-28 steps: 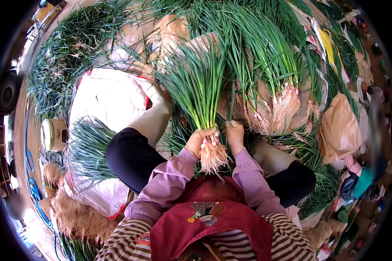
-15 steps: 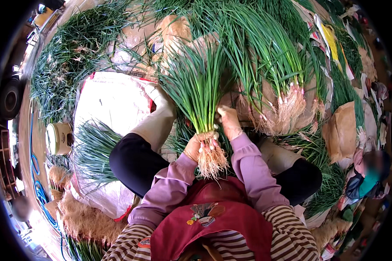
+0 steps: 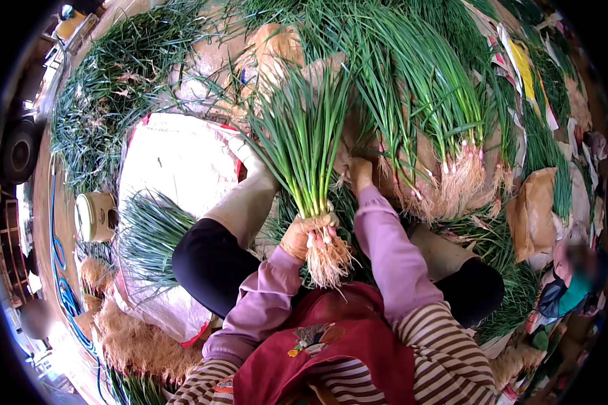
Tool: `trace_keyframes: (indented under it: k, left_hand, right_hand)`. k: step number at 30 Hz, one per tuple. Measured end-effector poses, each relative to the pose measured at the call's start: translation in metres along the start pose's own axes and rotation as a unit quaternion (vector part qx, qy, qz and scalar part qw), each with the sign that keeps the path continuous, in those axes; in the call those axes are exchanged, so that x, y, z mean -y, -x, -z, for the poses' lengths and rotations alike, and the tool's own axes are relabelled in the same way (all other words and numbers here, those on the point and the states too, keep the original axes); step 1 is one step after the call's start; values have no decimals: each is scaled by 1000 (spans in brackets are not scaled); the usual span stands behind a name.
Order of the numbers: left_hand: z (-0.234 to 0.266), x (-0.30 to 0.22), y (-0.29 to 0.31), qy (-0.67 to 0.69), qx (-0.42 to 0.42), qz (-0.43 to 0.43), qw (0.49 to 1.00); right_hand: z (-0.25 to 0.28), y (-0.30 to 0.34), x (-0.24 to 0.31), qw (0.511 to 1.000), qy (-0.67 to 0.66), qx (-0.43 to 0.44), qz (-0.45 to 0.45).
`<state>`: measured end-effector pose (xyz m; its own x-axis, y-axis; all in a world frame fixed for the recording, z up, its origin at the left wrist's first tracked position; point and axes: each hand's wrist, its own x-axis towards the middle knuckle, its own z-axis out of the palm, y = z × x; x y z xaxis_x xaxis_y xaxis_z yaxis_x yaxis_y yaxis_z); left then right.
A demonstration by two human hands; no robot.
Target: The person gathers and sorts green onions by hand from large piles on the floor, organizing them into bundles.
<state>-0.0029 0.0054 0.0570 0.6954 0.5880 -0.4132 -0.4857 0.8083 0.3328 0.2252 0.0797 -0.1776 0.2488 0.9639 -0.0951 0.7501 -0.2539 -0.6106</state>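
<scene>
Just beyond the dark-red fabric apron [image 3: 331, 344], your left hand [image 3: 300, 235] is clenching a bundle of long green onions [image 3: 307, 165] with pale, stringy roots [image 3: 329, 262]; farther beyond it, your right hand [image 3: 360, 173] is showing, grip unclear.

Squat cream container [image 3: 93, 217] at left, looping blue hose [image 3: 65, 297] near left, round black tyre [image 3: 20, 150] at left edge, creased brown paper-like sheet [image 3: 532, 214] at right
</scene>
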Motion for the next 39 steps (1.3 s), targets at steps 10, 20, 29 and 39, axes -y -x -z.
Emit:
trace_keyframes:
  k: [10,20,29,39]
  left_hand:
    - [-1,-3,-6,42,36,-41,998]
    - [17,16,-20,-19,-51,1,999]
    - [26,30,-23,-33,-77,10,996]
    - [16,35,-21,-29,-86,10,996]
  right_hand:
    - [31,168,22,848,110,512,-84]
    - [146,63,73,992,62,-86,-64]
    - [150,91,108,903,-387,116,-147]
    - [112,164,126,688,-638,20,-347]
